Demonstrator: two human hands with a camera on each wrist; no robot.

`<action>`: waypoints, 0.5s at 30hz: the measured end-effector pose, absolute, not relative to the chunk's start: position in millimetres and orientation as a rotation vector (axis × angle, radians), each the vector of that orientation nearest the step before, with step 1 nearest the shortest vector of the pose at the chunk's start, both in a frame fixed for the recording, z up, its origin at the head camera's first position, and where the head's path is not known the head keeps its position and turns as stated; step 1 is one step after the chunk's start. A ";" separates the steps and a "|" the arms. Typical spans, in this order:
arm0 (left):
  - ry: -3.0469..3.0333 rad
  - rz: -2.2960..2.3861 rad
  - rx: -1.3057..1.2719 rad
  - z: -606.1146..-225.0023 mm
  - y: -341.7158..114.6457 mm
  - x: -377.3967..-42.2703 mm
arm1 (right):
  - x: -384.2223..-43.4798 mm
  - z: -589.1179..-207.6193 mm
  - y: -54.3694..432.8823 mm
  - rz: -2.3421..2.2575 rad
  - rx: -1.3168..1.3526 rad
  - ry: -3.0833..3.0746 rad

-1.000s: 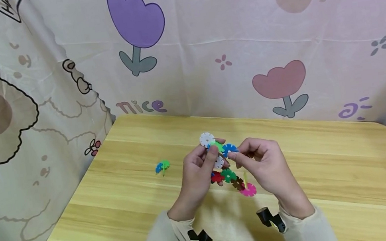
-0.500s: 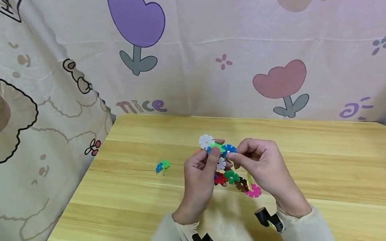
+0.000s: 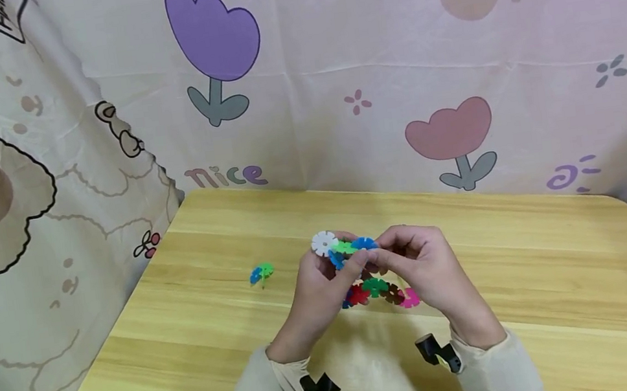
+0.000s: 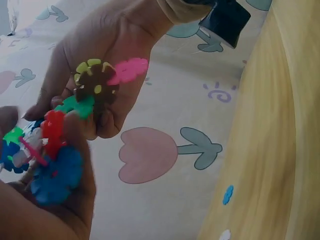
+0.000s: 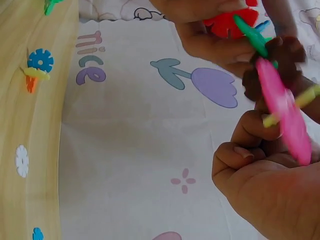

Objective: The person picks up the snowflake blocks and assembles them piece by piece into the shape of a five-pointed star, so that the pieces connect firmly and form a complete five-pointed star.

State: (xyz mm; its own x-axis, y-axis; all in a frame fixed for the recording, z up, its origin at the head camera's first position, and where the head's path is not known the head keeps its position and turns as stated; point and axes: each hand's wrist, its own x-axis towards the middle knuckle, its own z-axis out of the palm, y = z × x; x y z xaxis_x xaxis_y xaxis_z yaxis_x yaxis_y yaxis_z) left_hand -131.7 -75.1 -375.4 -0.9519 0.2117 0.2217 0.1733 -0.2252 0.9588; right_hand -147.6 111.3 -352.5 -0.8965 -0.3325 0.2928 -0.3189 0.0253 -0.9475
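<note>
A linked cluster of notched plastic snowflake discs (image 3: 374,287) is held between both hands above the table. My left hand (image 3: 317,296) grips it from the left, thumb across the front near a blue disc. With thumb and index finger, my right hand (image 3: 425,273) pinches the upper blue disc (image 3: 364,243). A white disc (image 3: 324,243) and a light green disc (image 3: 345,247) top the cluster. Below hangs a curved row: red, green, brown and a pink disc (image 3: 410,298). A yellow disc (image 4: 90,66) shows behind the brown one in the left wrist view. Fingers hide the cluster's middle.
A small blue-and-green disc piece (image 3: 261,272) lies left on the wooden table (image 3: 190,341). The right wrist view shows a blue disc (image 5: 40,61) joined with yellow and orange ones, plus a loose white disc (image 5: 22,161). A printed cloth (image 3: 330,141) hangs behind the table.
The cluster has turned: its white disc sits lower and further left, and its pink end has risen. My left thumb has moved right, towards the right hand's fingertips.
</note>
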 end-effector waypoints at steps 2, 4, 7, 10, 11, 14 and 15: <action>1.913 2.361 0.505 -375.5 -75.7 -131.6 | -148.8 -353.2 111.0 -2.054 -0.731 2.237; 1.896 2.343 0.549 -375.7 -76.3 -132.3 | -149.5 -353.8 111.6 -2.039 -0.726 2.257; 1.869 2.328 0.585 -375.6 -77.7 -132.7 | -150.1 -354.4 113.1 -2.020 -0.694 2.307; 1.847 2.319 0.584 -375.3 -78.3 -132.8 | -151.1 -355.0 114.6 -2.001 -0.659 2.345; 1.841 2.317 0.575 -375.4 -78.3 -133.1 | -151.6 -355.4 115.1 -1.996 -0.656 2.351; 1.854 2.298 0.551 -375.2 -77.3 -134.0 | -153.3 -356.8 116.5 -1.983 -0.663 2.361; 1.862 2.288 0.544 -374.7 -77.2 -134.3 | -153.8 -357.3 116.9 -1.980 -0.671 2.361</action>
